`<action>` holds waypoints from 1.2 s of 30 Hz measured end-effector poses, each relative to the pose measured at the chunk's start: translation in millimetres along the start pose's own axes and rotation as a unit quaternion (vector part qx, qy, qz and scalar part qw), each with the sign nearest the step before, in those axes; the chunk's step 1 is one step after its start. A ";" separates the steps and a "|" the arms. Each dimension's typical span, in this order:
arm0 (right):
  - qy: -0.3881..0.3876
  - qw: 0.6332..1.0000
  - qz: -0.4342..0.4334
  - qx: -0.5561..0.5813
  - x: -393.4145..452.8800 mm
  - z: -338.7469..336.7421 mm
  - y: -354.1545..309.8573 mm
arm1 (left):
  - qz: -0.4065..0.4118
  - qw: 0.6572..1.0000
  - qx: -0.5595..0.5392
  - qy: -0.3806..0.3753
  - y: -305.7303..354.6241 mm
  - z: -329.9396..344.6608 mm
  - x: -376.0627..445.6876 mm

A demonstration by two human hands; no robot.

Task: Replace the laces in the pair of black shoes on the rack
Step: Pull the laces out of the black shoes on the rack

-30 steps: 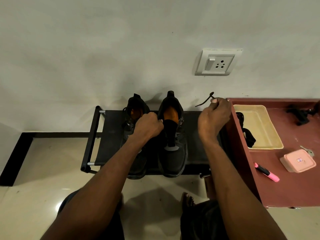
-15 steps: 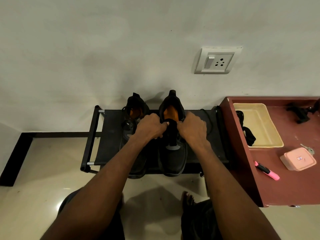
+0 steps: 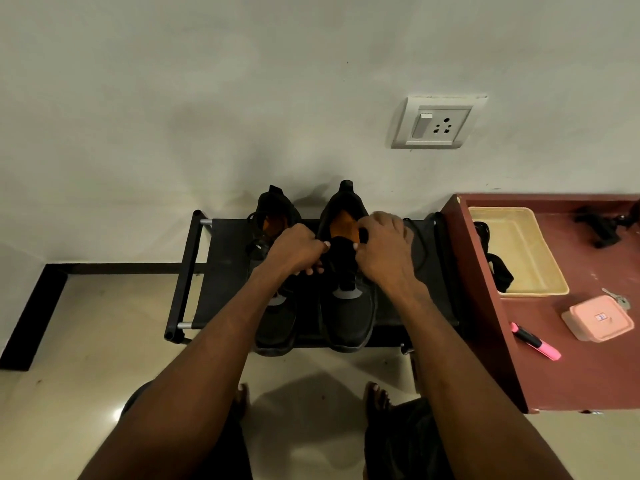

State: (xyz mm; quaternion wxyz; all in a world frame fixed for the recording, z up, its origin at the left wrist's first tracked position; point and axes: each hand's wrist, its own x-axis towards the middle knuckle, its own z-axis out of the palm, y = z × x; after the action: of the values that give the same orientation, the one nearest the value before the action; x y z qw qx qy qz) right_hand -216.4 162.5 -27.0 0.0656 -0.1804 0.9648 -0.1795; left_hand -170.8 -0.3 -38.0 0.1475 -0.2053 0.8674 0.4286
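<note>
On the rack (image 3: 221, 271), the right hand (image 3: 381, 247) has returned from pulling lace; both hands' fingers now pinch the right shoe (image 3: 346, 306) tongue, left hand (image 3: 294, 251) opposite, so another eyelet comes next.

Change over the last second. The right hand (image 3: 382, 252), which a second ago was raised near the right end of the rack (image 3: 228, 271) pinching a loose black lace, has come in to the right shoe (image 3: 348, 306). It now grips the right side of the shoe's opening, opposite the left hand (image 3: 296, 249), with the upright tongue (image 3: 341, 261) between the two. The lace (image 3: 417, 244) is no longer held; it lies on the rack surface toward the right end.
</note>
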 end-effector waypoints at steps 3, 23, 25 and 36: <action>-0.092 0.992 -0.080 -0.026 0.0 8.6 -9.2 | 0.005 1.000 0.006 -0.006 3.1 0.4 0.7; 0.092 0.981 0.171 0.021 -4.3 -22.2 17.9 | 0.008 1.000 0.025 -0.016 4.6 -4.1 -0.7; 0.078 0.994 0.065 0.040 -6.3 -17.0 9.7 | 0.013 0.999 0.026 -0.014 5.6 -1.9 -0.7; -0.077 0.992 -0.072 -0.069 -5.8 9.1 -11.2 | 0.014 0.999 0.029 -0.023 2.1 -0.4 0.6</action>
State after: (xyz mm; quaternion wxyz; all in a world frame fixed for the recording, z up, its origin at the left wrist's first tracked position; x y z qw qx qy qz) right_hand -205.7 152.0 -31.0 0.1140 -0.2669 0.9514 -0.1025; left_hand -172.3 0.5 -36.6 0.1670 -0.1794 0.8785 0.4101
